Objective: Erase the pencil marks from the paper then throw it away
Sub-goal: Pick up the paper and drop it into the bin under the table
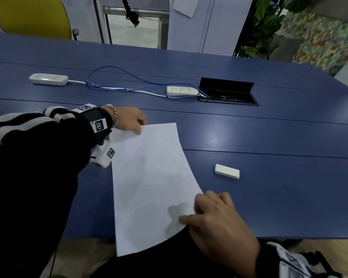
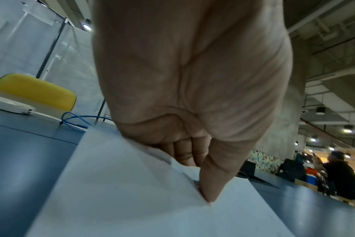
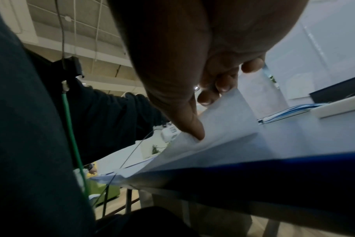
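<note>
Two hands hold one sheet between them. The left hand (image 1: 129,119) pinches the far left corner of the paper (image 1: 151,183), thumb (image 2: 215,181) pressed on top and the other fingers curled beneath, so that the corner crumples slightly in the left wrist view. The right hand (image 1: 219,223) grips the near right edge, its thumb (image 3: 192,126) on the upper face and its fingers (image 3: 219,83) folded under the sheet. The paper lies at a slant across the near edge of the blue table (image 1: 279,197), its near end hanging past that edge toward the person's lap, and it bows a little between the two grips.

No strong pencil marks show on its face, only faint specks, so the erasing looks done or close to it, and lifting for disposal seems to be the step in hand. The eraser (image 1: 227,171) lies free on the table just right of the sheet, touched by neither hand.

The sheet is light, thin and limp; it will flop and crease easily, and a hard tug could tear it. Opposite corners or edges, as gripped now, keep it under control; crushing it into a ball would suit throwing it away. No bin is in view.

Farther back lie two power strips (image 1: 48,78) and blue cables (image 1: 117,87).
</note>
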Tool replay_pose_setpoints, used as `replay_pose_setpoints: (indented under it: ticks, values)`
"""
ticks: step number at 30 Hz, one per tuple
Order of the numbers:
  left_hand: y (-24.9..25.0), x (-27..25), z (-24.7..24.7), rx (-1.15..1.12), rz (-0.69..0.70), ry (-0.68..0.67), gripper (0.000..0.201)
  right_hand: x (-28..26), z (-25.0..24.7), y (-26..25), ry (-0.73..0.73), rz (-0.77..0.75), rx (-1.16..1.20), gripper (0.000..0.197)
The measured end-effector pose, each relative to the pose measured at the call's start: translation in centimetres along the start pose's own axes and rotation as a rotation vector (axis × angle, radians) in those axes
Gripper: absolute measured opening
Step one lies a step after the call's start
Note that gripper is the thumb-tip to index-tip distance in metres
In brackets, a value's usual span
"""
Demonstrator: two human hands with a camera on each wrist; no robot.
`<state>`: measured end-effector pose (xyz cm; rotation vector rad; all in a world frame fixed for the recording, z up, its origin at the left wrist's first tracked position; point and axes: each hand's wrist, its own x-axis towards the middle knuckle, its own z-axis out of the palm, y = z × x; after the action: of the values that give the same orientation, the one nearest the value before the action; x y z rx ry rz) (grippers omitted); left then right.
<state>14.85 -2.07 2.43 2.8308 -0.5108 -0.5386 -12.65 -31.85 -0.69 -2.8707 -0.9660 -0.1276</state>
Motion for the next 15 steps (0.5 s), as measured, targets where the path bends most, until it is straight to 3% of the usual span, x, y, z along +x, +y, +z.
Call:
replay_pose_setpoints:
  ticks: [6,10,15]
  values:
    - [-1.1,-3.9,-0.4,-0.243,-0.027,0.011,0.015,-2.0,-1.6,3.8,0.011,0.258,0.059,0.036]
    - [-1.3,-6.9,0.5,-0.611,-0.063,0.030,0.018,-3.2,-2.9,5.5,0.082,0.430,0.414,0.039]
    - [0.2,-11.2,2.6,-0.859,-0.083,-0.026,0.019,-5.6,-2.7,7.9,0.133,0.568,0.863,0.030]
